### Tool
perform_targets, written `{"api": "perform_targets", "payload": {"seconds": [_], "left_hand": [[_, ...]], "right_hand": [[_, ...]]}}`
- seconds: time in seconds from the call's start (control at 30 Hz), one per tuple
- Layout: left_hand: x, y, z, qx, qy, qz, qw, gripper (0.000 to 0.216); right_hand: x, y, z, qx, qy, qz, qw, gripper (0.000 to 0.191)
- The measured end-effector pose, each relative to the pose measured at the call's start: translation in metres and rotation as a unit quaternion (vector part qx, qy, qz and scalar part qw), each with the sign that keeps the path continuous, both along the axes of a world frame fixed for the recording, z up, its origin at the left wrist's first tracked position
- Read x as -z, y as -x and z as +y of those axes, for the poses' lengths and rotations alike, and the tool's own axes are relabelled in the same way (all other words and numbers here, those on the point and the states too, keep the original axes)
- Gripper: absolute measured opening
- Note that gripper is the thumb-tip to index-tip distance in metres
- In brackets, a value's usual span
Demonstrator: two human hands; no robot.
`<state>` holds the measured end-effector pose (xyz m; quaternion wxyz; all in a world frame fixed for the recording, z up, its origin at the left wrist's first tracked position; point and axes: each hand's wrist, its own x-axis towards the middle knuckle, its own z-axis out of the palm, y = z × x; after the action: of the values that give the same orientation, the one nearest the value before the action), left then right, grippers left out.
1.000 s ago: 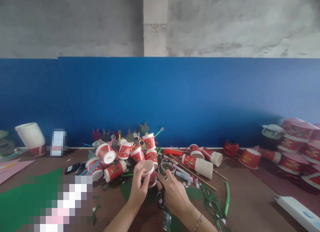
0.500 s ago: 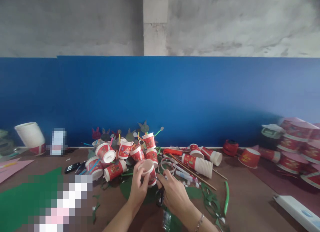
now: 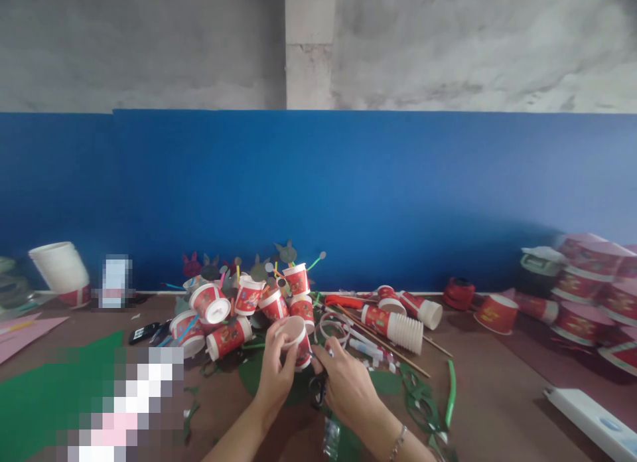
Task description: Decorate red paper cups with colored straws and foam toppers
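Note:
My left hand point(image 3: 277, 366) is wrapped round a red printed paper cup point(image 3: 302, 356), its white open rim tilted toward me. To the right of it, my right hand point(image 3: 343, 379) is closed on a pair of black-handled scissors point(image 3: 317, 390); one handle loop shows below the fingers. The tip of the scissors points at the cup's right side, and I cannot make out whether it touches or pierces the wall. Just behind the hands lies a pile of red paper cups point(image 3: 229, 338) with coloured straws and dark animal-head cutouts. Under the hands is a green paper circle point(image 3: 251, 377).
A nested stack of cups point(image 3: 393, 329) lies behind right, near thin wooden sticks point(image 3: 413, 366) and a white ring of tape point(image 3: 334, 329). Green scraps point(image 3: 421, 402) and a green strip point(image 3: 450, 395) lie right. More cups are piled far right point(image 3: 582, 322). A white box point(image 3: 592, 419) sits front right.
Almost nothing differs. Both hands keep the same hold on the cup and scissors, and the view has shifted very slightly.

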<state>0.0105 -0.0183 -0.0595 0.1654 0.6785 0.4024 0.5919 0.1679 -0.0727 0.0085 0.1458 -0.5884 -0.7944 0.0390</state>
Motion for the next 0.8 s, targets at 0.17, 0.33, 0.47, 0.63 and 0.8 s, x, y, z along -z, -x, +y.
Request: {"api": "perform_targets", "payload": {"seconds": [0.17,0.33,0.47,0.63,0.8], "left_hand": [[-0.005,-0.004,-0.006,-0.021,-0.026,0.026,0.999,0.009],[-0.005,-0.005,-0.009,-0.06,-0.072,0.063,0.994,0.008],[-0.005,-0.005,-0.01,-0.072,-0.094,0.082,0.99,0.006],[-0.004,-0.004,-0.009,-0.069,-0.084,0.08,0.991,0.008],[-0.002,-0.004,-0.006,-0.071,-0.088,0.074,0.991,0.007]], "right_hand": [[0.001,-0.001,0.0,-0.006,0.017,0.04,0.999,0.029],[0.004,0.0,0.009,0.033,0.199,0.265,0.943,0.034],[0.0,-0.001,0.015,0.04,0.399,0.402,0.823,0.046],[-0.002,-0.003,0.013,0.023,0.379,0.373,0.847,0.048],[-0.006,-0.004,0.001,-0.016,0.062,0.098,0.993,0.024]]}}
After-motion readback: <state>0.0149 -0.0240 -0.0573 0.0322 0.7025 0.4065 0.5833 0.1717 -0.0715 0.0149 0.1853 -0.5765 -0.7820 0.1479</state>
